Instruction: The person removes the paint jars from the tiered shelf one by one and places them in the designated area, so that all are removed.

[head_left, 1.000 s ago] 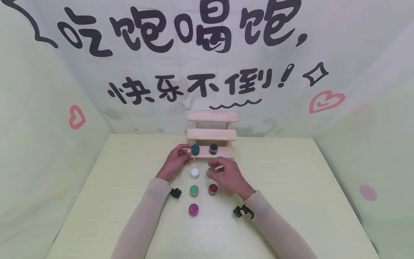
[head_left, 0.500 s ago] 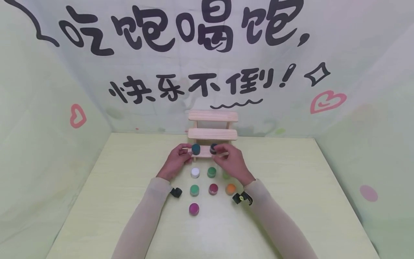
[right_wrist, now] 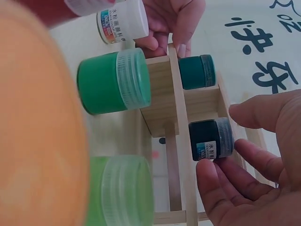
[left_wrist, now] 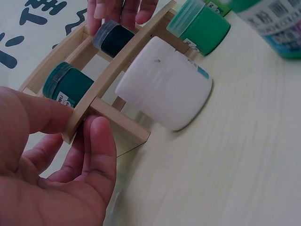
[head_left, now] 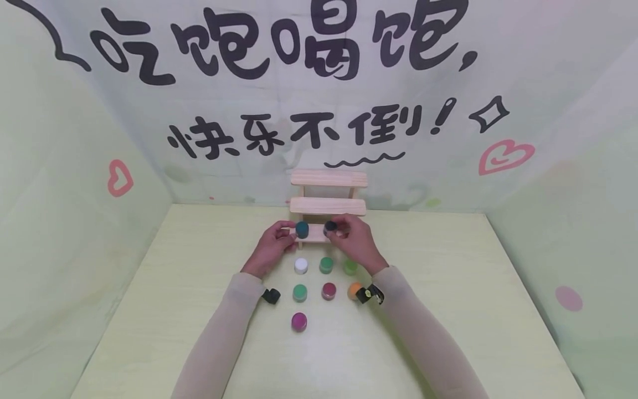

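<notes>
A three-step wooden rack (head_left: 328,206) stands against the back cloth. On its lowest step sit a teal paint jar (head_left: 302,230) and, to its right, a blackish paint jar (right_wrist: 205,140) with a clear-rimmed lid. My left hand (head_left: 271,246) grips the left end of that step between thumb and fingers, beside the teal jar. Around the blackish jar curl the thumb and fingers of my right hand (head_left: 356,241), fingertips against its side and lid. Both jars stand upright and apart. The right end of the step is hidden behind my right hand.
On the table before the rack stand white (head_left: 301,266), green (head_left: 326,265), light green (head_left: 351,267), mint (head_left: 299,292), dark red (head_left: 329,291), orange (head_left: 355,291) and magenta (head_left: 299,322) paint jars. The right wrist camera partly covers the orange one.
My right hand has gone from above the green jar up to the blackish jar on the lowest step, then slightly round its right side. The left hand stays on the rack.
</notes>
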`<state>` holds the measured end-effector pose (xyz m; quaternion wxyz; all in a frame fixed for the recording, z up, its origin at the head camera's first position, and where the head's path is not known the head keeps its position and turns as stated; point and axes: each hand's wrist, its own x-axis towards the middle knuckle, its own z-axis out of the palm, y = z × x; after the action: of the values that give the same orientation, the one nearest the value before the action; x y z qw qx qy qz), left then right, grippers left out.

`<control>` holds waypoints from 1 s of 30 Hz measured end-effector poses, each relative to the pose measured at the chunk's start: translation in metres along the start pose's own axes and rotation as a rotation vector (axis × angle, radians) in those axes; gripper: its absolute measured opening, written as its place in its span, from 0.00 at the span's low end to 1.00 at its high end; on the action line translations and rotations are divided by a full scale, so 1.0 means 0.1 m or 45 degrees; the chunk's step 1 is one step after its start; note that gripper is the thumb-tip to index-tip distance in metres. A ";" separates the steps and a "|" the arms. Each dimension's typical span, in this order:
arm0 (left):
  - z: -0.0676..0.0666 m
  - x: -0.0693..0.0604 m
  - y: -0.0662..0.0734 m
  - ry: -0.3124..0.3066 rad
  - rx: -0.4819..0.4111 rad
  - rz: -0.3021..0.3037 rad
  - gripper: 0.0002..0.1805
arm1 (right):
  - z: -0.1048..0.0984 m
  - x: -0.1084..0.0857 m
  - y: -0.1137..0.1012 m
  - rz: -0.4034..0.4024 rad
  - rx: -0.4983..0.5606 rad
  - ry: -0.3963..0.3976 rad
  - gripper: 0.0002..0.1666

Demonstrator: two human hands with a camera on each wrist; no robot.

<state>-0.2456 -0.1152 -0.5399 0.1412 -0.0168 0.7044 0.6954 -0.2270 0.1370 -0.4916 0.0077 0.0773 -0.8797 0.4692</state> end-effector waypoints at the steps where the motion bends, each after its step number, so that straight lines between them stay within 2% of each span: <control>1: 0.00 0.00 0.00 0.002 0.003 -0.004 0.19 | 0.01 0.01 0.01 0.012 -0.006 -0.012 0.25; 14: -0.02 0.01 0.00 -0.011 -0.003 -0.019 0.19 | 0.01 0.04 0.01 0.055 -0.038 -0.060 0.26; 23: -0.02 0.04 0.00 -0.012 0.000 -0.029 0.18 | 0.00 0.06 0.02 -0.012 -0.097 -0.060 0.28; 30: -0.04 0.02 0.03 -0.020 -0.010 -0.031 0.19 | -0.01 0.01 0.01 -0.003 -0.116 -0.079 0.26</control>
<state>-0.2488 -0.1183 -0.5378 0.1550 -0.0204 0.7002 0.6966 -0.2278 0.1383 -0.4921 -0.0157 0.0925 -0.8999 0.4259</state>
